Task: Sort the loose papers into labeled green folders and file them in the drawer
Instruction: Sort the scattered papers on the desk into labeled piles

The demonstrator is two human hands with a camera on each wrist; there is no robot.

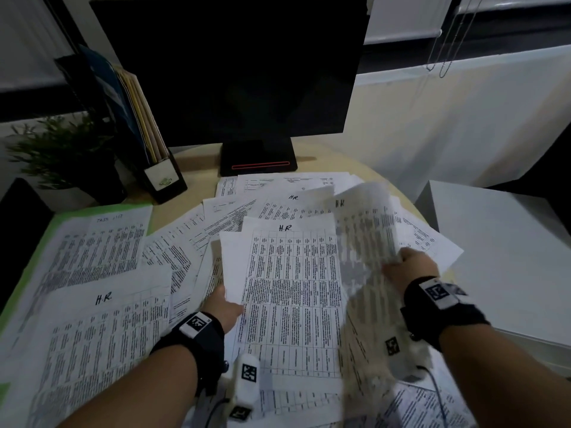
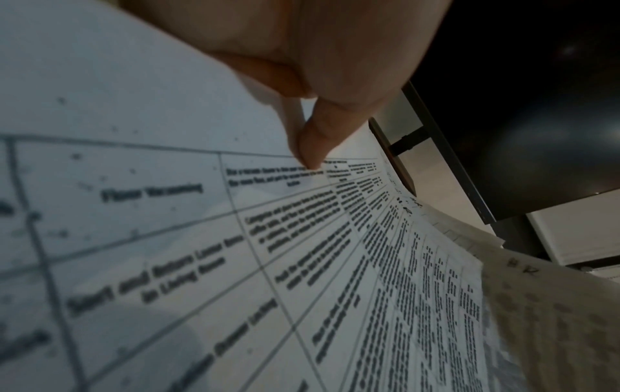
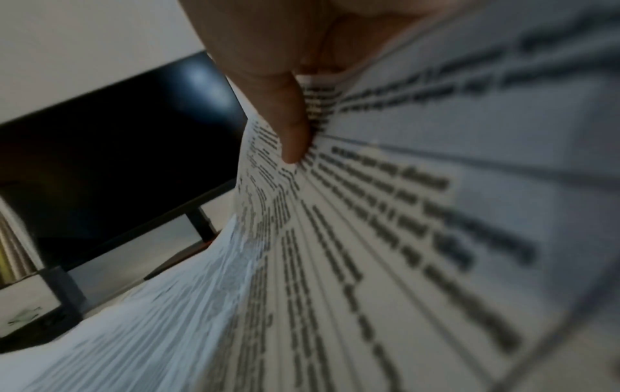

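Printed table sheets lie scattered over the round desk (image 1: 191, 156), several marked "H.R." by hand. My left hand (image 1: 223, 305) pinches the left edge of a thin stack of H.R. sheets (image 1: 290, 291), thumb (image 2: 312, 148) on top. My right hand (image 1: 411, 267) grips another sheet (image 1: 367, 242) by its right edge; that sheet stands raised, curled and blurred, with the thumb (image 3: 292, 132) pressed on its print. An open green folder (image 1: 46, 239) lies at the left with a "Task" sheet (image 1: 99, 248) on it.
A dark monitor (image 1: 228, 66) on its stand (image 1: 258, 159) fills the back. A black file holder (image 1: 136, 131) with folders and a potted plant (image 1: 61, 149) stand at the back left. A white cabinet (image 1: 500, 257) sits to the right of the desk.
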